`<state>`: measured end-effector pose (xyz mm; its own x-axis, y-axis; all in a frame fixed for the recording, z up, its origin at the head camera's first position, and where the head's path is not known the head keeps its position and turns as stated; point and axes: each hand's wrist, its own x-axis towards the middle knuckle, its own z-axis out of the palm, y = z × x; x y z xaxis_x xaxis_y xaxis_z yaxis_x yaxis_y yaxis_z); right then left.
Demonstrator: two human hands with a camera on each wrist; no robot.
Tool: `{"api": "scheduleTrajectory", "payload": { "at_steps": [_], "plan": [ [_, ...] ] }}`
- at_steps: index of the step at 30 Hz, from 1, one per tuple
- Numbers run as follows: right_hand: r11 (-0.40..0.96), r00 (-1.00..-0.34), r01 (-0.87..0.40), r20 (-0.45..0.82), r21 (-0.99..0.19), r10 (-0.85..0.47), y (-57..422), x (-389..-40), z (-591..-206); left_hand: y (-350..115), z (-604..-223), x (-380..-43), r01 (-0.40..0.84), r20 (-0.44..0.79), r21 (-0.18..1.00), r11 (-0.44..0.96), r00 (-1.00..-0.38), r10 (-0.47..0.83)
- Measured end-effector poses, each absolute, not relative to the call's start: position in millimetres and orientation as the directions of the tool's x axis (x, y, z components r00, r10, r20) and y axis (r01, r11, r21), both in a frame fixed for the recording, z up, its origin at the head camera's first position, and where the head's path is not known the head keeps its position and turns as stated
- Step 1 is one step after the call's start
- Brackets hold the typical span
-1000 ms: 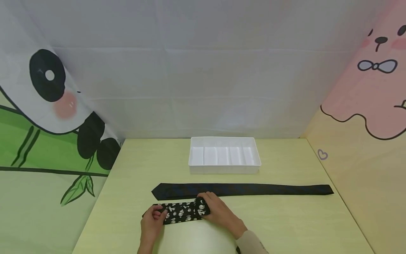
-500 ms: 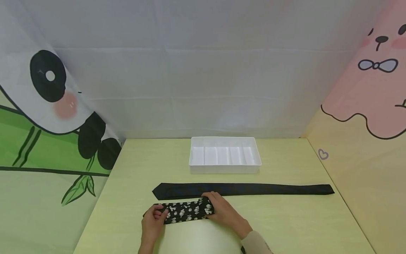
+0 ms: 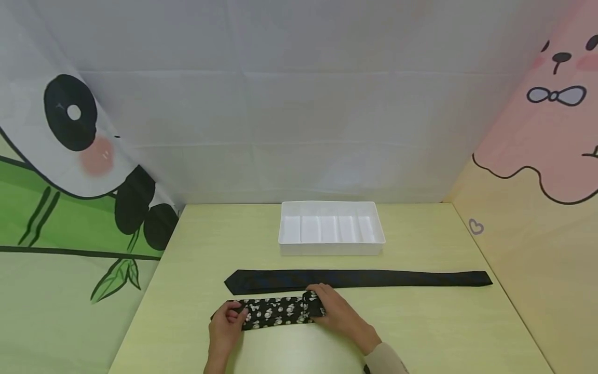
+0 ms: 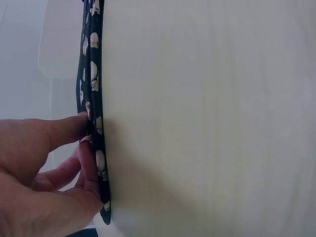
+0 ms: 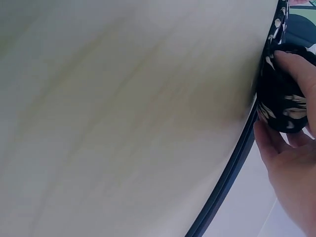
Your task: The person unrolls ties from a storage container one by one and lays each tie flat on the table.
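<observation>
A black necktie (image 3: pixel 275 312) with a white cartoon print lies partly flat near the front of the table, its other part wound into a roll (image 5: pixel 284 101). At its left end my left hand (image 3: pixel 222 332) pinches the fabric, thumb and curled fingers at the edge in the left wrist view. My right hand (image 3: pixel 343 318) grips the roll at the right end, thumb on one side and fingers on the other. Just behind, a plain dark necktie (image 3: pixel 383 279) is stretched out straight, pointed end to the left; the right fingertips overlap its near edge in the head view.
A white divided tray (image 3: pixel 331 250) with several compartments stands toward the back of the pale yellow table (image 3: pixel 224 234). A white cloth wall (image 3: pixel 299 130) rises behind it, with cartoon-printed panels on both sides.
My right hand has moved right with the roll, and the flat stretch of the printed necktie has grown longer. The left hand stays at the left end.
</observation>
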<state>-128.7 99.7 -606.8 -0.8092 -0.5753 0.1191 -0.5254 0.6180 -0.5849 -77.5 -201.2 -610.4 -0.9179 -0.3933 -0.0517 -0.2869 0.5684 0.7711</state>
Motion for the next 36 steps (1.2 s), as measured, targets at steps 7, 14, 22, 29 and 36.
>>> {"api": "scheduleTrajectory", "payload": {
  "at_steps": [7, 14, 22, 29, 36],
  "plan": [
    [0.623, -0.818, -0.502, 0.095, -0.6, -0.567, 107.8, -125.6, -606.9, -201.7, -611.0, -77.3, -0.299, -0.054, 0.765, 0.571, -0.912, -0.406],
    [0.62, -0.824, -0.491, 0.097, -0.612, -0.558, 115.8, -126.3, -610.4, -201.2, -610.6, -76.7, -0.298, -0.058, 0.767, 0.568, -0.914, -0.402],
    [0.622, -0.829, -0.486, 0.099, -0.614, -0.55, 122.8, -126.9, -609.8, -200.9, -610.4, -76.0, -0.295, -0.054, 0.766, 0.572, -0.915, -0.4],
    [0.622, -0.828, -0.49, 0.103, -0.61, -0.551, 131.7, -127.2, -609.2, -199.7, -610.2, -76.8, -0.299, -0.057, 0.766, 0.568, -0.913, -0.404],
    [0.61, -0.831, -0.485, 0.114, -0.627, -0.544, 141.6, -128.2, -611.3, -199.6, -608.5, -76.8, -0.303, -0.065, 0.766, 0.567, -0.914, -0.401]
  ]
}}
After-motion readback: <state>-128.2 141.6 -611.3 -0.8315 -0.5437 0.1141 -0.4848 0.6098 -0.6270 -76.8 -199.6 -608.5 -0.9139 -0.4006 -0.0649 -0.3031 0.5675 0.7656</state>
